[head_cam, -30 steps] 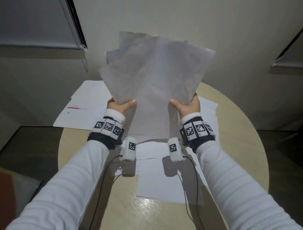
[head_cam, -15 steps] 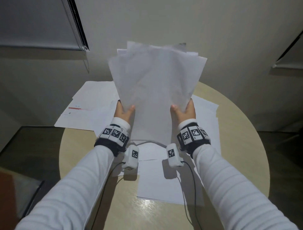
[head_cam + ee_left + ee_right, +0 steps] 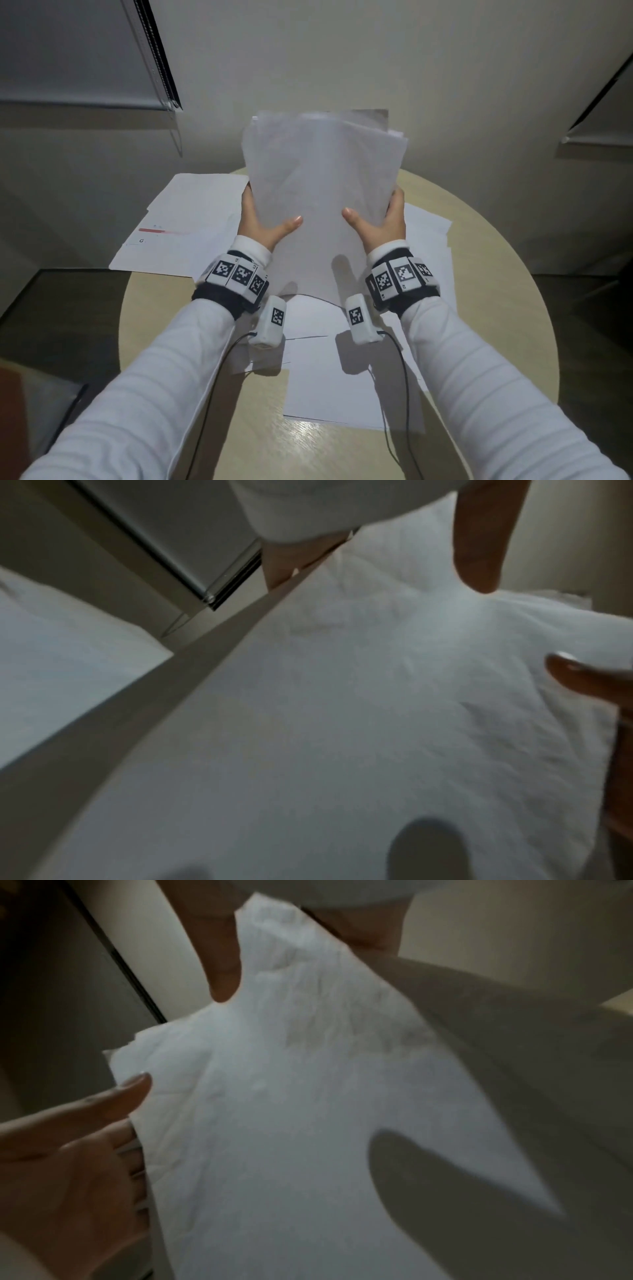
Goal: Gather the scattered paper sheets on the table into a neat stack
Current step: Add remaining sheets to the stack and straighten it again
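An upright stack of white paper sheets (image 3: 322, 185) stands over the middle of the round table, its lower edge down by the sheets lying there. My left hand (image 3: 262, 221) grips its left edge and my right hand (image 3: 380, 219) its right edge, thumbs on the near face and fingers behind. The top edges are nearly level, with a few corners sticking out at the upper right. The left wrist view shows the stack (image 3: 342, 723) with my thumb (image 3: 582, 680) on it. From the right wrist, the stack (image 3: 308, 1123) sits against my palm (image 3: 68, 1164).
Loose sheets lie on the beige table (image 3: 496, 308): a spread at the back left (image 3: 191, 219), one with a red bar, more at the right (image 3: 428, 236), and some in front (image 3: 329, 380) under my wrists. The back-left sheets overhang the table edge. Walls stand close behind.
The fanned, skewed sheets have come together into a squarer stack. My hands have slid from its lower corners to its side edges, and the stack has come down towards the table.
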{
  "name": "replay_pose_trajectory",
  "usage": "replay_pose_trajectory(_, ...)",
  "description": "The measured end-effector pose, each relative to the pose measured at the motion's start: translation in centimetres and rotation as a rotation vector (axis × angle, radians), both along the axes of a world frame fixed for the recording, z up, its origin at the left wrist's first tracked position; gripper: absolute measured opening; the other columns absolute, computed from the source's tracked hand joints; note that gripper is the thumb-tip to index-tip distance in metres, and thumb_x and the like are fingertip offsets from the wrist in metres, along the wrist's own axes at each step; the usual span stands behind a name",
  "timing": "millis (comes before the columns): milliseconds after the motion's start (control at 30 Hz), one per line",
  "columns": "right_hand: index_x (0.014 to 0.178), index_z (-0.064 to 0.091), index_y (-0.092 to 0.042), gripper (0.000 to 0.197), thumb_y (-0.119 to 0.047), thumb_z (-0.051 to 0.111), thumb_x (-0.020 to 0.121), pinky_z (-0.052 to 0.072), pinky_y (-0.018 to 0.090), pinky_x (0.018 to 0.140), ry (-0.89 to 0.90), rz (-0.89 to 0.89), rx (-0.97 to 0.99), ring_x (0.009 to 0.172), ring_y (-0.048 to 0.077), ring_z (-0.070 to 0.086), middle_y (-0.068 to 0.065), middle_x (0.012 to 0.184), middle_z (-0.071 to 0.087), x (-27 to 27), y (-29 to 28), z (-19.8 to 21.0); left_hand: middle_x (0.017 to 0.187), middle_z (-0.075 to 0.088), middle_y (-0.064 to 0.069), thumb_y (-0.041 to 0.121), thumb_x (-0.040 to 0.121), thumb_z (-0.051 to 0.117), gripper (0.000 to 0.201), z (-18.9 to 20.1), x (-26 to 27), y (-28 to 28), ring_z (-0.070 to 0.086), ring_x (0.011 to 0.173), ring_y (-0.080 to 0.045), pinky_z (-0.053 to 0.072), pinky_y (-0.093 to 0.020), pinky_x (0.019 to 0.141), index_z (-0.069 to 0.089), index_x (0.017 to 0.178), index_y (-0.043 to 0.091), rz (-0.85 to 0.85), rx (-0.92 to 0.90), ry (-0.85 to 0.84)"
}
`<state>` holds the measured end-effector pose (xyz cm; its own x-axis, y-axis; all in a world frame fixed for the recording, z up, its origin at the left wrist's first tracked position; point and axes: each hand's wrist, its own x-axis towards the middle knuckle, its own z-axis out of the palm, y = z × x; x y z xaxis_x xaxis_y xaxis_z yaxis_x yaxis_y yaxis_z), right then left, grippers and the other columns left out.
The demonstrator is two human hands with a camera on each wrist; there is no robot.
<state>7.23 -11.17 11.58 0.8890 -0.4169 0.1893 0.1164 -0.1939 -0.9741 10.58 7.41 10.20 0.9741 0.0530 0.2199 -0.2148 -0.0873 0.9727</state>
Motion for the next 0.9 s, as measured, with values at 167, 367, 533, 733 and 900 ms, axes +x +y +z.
replay_pose_trajectory(167,0.131,0.042,-0.005,0.064,-0.003,0.074,0.075,0.041,0.012,0.083,0.072,-0.062,0.079,0.104,0.010,0.051,0.008,0.123,0.056,0.3,-0.7,0.1,0.134,0.045,-0.018,0.000,0.065,0.073,0.086,-0.9,0.4,0.7,0.045,0.115,-0.016,0.041,0.001,0.084,0.026,0.136,-0.008,0.083,-0.047,0.057)
replay_pose_trajectory(367,0.110,0.063,0.005,0.035,-0.006,0.072,0.078,0.047,0.017,0.067,0.336,0.010,0.144,0.090,0.015,0.056,0.023,0.111,0.065,-1.0,-0.8,-2.9,0.109,0.058,-0.013,-0.006,0.081,0.063,0.042,-3.3,-0.7,0.9,0.065,0.078,0.004,0.044,-0.023,0.085,0.051,0.121,-0.012,0.084,-0.033,0.277)
replay_pose_trajectory(533,0.100,0.065,0.004,0.025,-0.004,0.073,0.077,0.042,-0.002,0.051,0.197,-0.040,0.218,0.070,0.004,0.061,0.001,0.082,0.069,-0.6,-0.8,-1.1,0.094,0.065,-0.002,-0.002,0.083,0.063,0.027,-1.1,-0.2,0.7,0.064,0.084,-0.005,0.050,-0.018,0.087,0.058,0.110,-0.004,0.148,-0.173,0.193)
replay_pose_trajectory(733,0.082,0.063,-0.007,0.009,-0.008,0.071,0.080,0.045,0.006,0.057,0.195,-0.072,0.288,0.061,0.000,0.059,-0.014,0.068,0.064,-1.6,-0.7,-1.3,0.097,0.061,0.000,0.007,0.085,0.063,0.017,-1.2,-0.8,0.8,0.059,0.088,-0.014,0.045,-0.025,0.090,0.055,0.099,0.013,0.156,-0.124,0.216)
replay_pose_trajectory(900,0.110,0.061,-0.008,0.038,-0.009,0.076,0.075,0.052,0.015,0.051,0.427,0.001,0.359,0.103,0.024,0.058,0.003,0.106,0.062,-3.8,-0.1,-6.1,0.123,0.057,-0.013,0.004,0.078,0.071,0.055,-5.5,-2.6,0.7,0.055,0.112,-0.022,0.046,-0.020,0.087,0.047,0.127,-0.001,0.109,-0.019,0.362)
